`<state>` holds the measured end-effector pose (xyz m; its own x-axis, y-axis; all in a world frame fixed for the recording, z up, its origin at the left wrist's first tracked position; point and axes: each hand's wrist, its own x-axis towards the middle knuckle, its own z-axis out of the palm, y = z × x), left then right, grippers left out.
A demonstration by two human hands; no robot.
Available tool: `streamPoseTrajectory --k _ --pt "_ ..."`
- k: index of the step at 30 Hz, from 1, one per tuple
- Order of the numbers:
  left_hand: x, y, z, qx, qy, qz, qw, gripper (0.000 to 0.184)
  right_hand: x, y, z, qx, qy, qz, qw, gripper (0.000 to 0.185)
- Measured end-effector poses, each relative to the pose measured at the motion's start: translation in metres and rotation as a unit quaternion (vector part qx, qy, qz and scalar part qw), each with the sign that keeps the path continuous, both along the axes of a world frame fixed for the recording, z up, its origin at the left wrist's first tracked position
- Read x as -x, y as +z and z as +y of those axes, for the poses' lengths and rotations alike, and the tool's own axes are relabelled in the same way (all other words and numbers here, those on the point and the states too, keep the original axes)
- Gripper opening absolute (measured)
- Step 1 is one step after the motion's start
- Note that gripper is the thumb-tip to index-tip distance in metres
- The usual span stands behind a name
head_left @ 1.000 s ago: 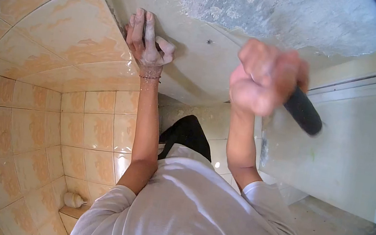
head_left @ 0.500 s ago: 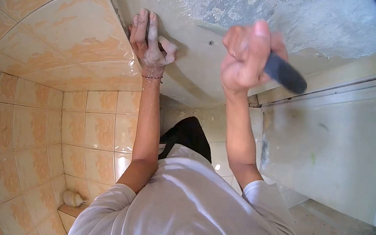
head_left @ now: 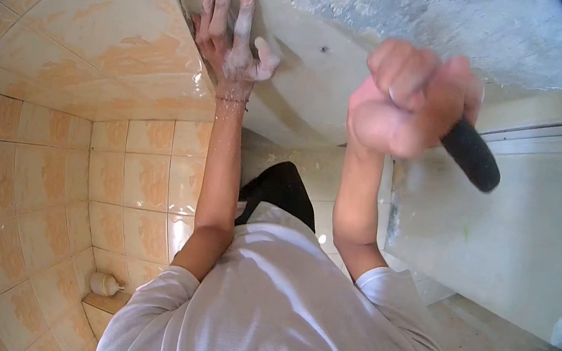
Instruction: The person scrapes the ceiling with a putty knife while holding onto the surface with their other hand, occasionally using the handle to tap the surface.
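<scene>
My left hand (head_left: 235, 50), dusted with white powder, rests with its fingers spread against the pale painted wall (head_left: 300, 88), close to the edge of the tiled wall. My right hand (head_left: 414, 97) is closed round a tool with a black, rounded handle (head_left: 472, 158). The handle's end sticks out to the lower right of my fist. The tool's working end is hidden by the hand, so its kind does not show. Behind and above the fist lies a rough grey patch (head_left: 432, 17) where the paint is off the wall.
Orange-patterned tiles (head_left: 58, 151) cover the left side. A whitish rounded object (head_left: 105, 285) sits on a small corner ledge (head_left: 106, 302) at the lower left. To the right is a pale door-like panel (head_left: 495, 234) below a long frame. A small dark hole (head_left: 324, 49) marks the wall.
My right hand has moved right and slightly down with the black-handled tool and looks larger, nearer the camera. My left hand stays on the wall, a little higher in view, fingers more spread.
</scene>
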<state>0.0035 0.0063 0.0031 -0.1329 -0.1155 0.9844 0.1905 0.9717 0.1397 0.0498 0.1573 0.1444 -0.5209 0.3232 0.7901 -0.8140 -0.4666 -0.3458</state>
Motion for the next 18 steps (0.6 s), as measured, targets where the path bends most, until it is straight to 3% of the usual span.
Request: streamPoseTrajectory --k 3,5,8,11,13,14,18 --pt "0.0 -0.001 0.0 0.008 0.015 0.003 1.0 0.064 0.022 -0.01 -0.004 -0.04 -0.069 0.027 0.996 0.032" --pt "0.001 -0.001 -0.001 -0.003 0.005 0.011 1.0 0.063 0.025 -0.008 0.011 -0.111 -0.002 0.02 0.994 0.033" --pt "-0.003 0.002 -0.002 0.015 0.049 -0.013 0.999 0.061 0.021 -0.011 0.008 -0.067 -0.002 0.065 0.996 0.04" --pt "-0.007 0.003 -0.001 -0.008 0.051 -0.052 0.997 0.06 0.034 -0.023 0.01 0.025 -0.084 0.049 0.995 0.043" --pt "-0.005 0.004 -0.001 -0.013 0.034 -0.043 0.998 0.06 0.035 -0.016 -0.003 -0.042 0.117 -0.009 0.992 0.035" --pt "-0.006 0.004 -0.001 -0.011 0.036 -0.041 0.998 0.06 0.026 -0.012 -0.004 -0.078 -0.029 -0.023 0.996 0.047" --pt "-0.005 0.005 0.001 -0.005 0.043 -0.033 0.999 0.059 -0.001 0.007 0.013 -0.111 0.099 0.053 0.987 0.047"
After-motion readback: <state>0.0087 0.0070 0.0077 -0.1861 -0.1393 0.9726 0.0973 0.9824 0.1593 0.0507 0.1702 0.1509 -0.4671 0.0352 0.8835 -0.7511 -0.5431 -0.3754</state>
